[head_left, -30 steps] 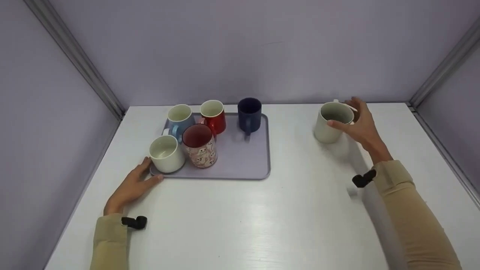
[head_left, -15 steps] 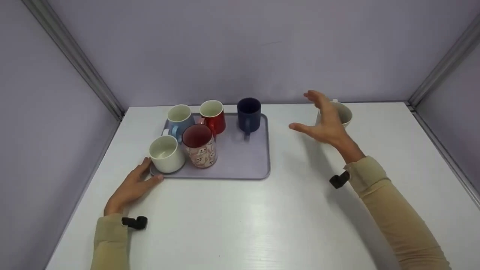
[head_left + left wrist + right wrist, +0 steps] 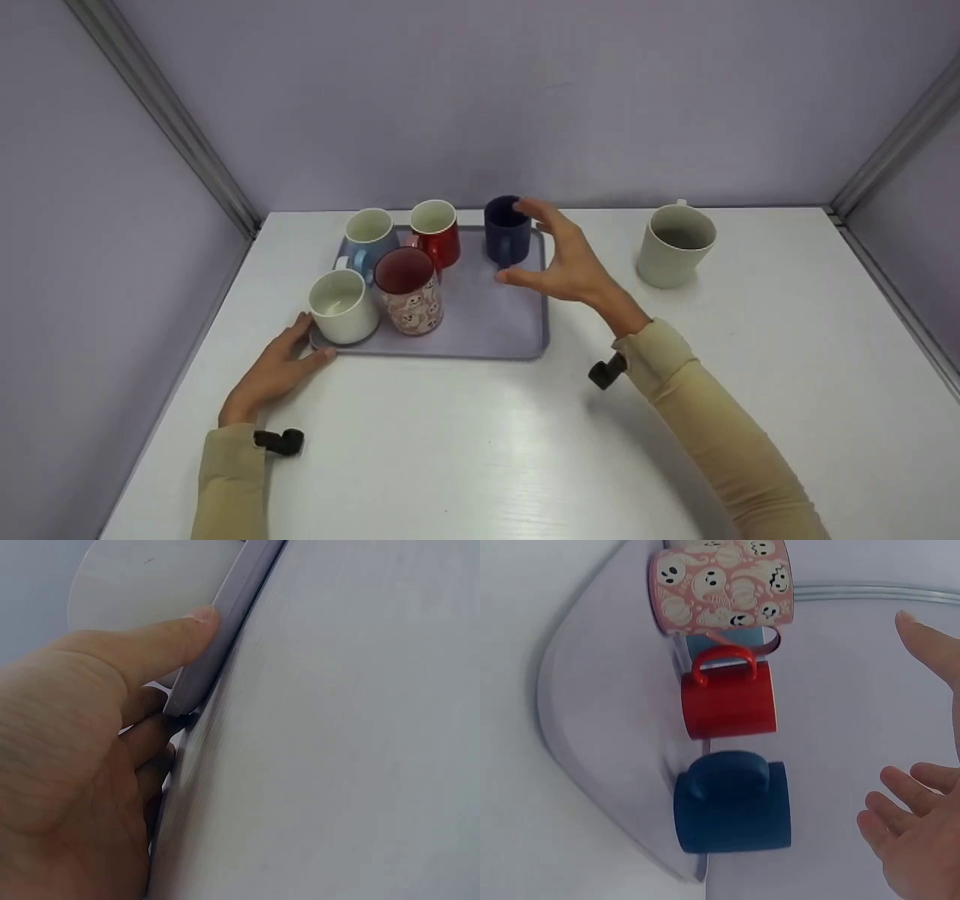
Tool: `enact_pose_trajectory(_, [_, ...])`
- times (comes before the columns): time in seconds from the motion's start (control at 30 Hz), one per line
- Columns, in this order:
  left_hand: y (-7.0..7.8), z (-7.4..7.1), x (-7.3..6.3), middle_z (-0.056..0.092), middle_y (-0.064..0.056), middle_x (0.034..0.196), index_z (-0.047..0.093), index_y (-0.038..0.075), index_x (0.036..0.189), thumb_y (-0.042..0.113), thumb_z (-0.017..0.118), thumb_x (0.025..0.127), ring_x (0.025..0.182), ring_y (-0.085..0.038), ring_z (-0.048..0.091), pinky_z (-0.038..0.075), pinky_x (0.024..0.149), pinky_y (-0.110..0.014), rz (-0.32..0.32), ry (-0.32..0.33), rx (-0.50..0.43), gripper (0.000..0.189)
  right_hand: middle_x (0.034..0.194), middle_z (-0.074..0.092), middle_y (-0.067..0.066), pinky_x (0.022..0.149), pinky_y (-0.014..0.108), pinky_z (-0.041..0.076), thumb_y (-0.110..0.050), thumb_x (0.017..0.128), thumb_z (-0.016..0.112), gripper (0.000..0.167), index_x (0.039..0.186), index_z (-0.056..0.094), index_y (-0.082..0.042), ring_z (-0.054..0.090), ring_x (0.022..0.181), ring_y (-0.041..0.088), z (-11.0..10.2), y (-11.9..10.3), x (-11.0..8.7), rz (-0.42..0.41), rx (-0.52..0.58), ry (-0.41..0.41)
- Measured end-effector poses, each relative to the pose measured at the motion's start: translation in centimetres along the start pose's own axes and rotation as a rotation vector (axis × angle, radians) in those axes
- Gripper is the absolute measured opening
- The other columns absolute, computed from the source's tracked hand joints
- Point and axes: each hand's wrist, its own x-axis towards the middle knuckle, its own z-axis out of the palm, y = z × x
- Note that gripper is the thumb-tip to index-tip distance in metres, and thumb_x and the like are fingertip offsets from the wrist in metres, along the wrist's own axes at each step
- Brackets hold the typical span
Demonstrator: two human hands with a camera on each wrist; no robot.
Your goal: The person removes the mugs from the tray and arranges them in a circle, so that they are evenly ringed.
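Observation:
A lavender tray (image 3: 487, 322) carries several mugs. At its front left corner my left hand (image 3: 274, 371) grips the edge, thumb on the near rim (image 3: 199, 679) and fingers around the corner, beside a white mug (image 3: 343, 307). My right hand (image 3: 570, 262) is in the air by the navy mug (image 3: 506, 232), thumb and fingers spread apart. In the right wrist view a gap separates that hand from the navy mug (image 3: 733, 806). Also on the tray are a red mug (image 3: 442, 244), a light blue mug (image 3: 371, 236) and a pink ghost-patterned mug (image 3: 412, 300).
A pale grey-white mug (image 3: 673, 255) stands upright on the white table (image 3: 465, 450), to the right of the tray. Lavender walls (image 3: 465, 97) enclose the back and both sides. The tray has a low raised rim.
My right hand has let go of the pale mug and moved left across the table to the navy mug. The left hand stays at the tray corner.

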Motion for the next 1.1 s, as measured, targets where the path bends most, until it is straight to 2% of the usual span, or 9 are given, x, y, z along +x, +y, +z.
enact_pose_trajectory(0.17, [0.1, -0.1, 0.0, 0.004, -0.023, 0.178, 0.015, 0.003, 0.171, 0.053, 0.067, 0.104, 0.165, -0.046, 0.002, 0.004, 0.133, -0.065, -0.008, -0.002, -0.003, 0.098, 0.16, 0.054, 0.014, 0.123, 0.052, 0.044, -0.036, 0.076, 0.099, 0.105, 0.158, 0.045, 0.0, 0.049, 0.15, 0.031, 2.7, -1.1, 0.7, 0.004, 0.047, -0.035])
enact_pose_trajectory(0.37, [-0.1, -0.1, 0.0, 0.004, -0.024, 0.178, 0.015, 0.001, 0.17, 0.05, 0.068, 0.104, 0.165, -0.047, 0.001, 0.004, 0.133, -0.065, 0.01, 0.001, -0.011, 0.098, 0.16, 0.054, 0.012, 0.125, 0.046, 0.042, -0.037, 0.076, 0.099, 0.102, 0.158, 0.047, -0.006, 0.048, 0.151, 0.028, 6.0, -1.8, 1.1, 0.045, 0.123, -0.07])
enact_pose_trajectory(0.57, [-0.3, 0.0, 0.1, 0.006, -0.025, 0.178, 0.016, 0.0, 0.17, 0.048, 0.069, 0.104, 0.165, -0.047, 0.003, 0.005, 0.133, -0.065, 0.025, 0.006, -0.004, 0.097, 0.16, 0.054, 0.019, 0.125, 0.045, 0.043, -0.029, 0.077, 0.099, 0.099, 0.158, 0.048, -0.003, 0.05, 0.15, 0.032, 9.1, -1.6, 1.2, 0.107, 0.229, -0.077])
enact_pose_trajectory(0.77, [-0.4, 0.0, 0.1, 0.007, -0.026, 0.177, 0.017, -0.001, 0.169, 0.049, 0.068, 0.104, 0.165, -0.048, 0.004, 0.005, 0.133, -0.065, 0.023, 0.016, 0.004, 0.097, 0.157, 0.058, 0.015, 0.123, 0.039, 0.045, -0.021, 0.079, 0.098, 0.095, 0.158, 0.049, -0.003, 0.056, 0.145, 0.031, 11.5, -1.5, 1.2, 0.165, 0.283, -0.083])
enact_pose_trajectory(0.9, [-0.4, 0.0, 0.1, 0.007, -0.025, 0.177, 0.018, -0.002, 0.169, 0.049, 0.069, 0.104, 0.165, -0.047, 0.004, 0.005, 0.133, -0.064, 0.024, 0.016, -0.001, 0.097, 0.154, 0.061, 0.013, 0.122, 0.04, 0.047, -0.015, 0.078, 0.098, 0.092, 0.156, 0.051, -0.002, 0.057, 0.144, 0.028, 13.0, -1.2, 1.0, 0.182, 0.336, -0.067])
enact_pose_trajectory(1.1, [-0.5, 0.1, 0.1, 0.007, -0.026, 0.177, 0.017, -0.003, 0.169, 0.048, 0.068, 0.104, 0.165, -0.047, 0.004, 0.005, 0.133, -0.064, 0.03, 0.014, 0.003, 0.096, 0.154, 0.06, 0.012, 0.122, 0.04, 0.047, -0.008, 0.08, 0.096, 0.091, 0.158, 0.049, -0.005, 0.057, 0.145, 0.027, 15.0, -0.8, 0.6, 0.249, 0.383, -0.056])
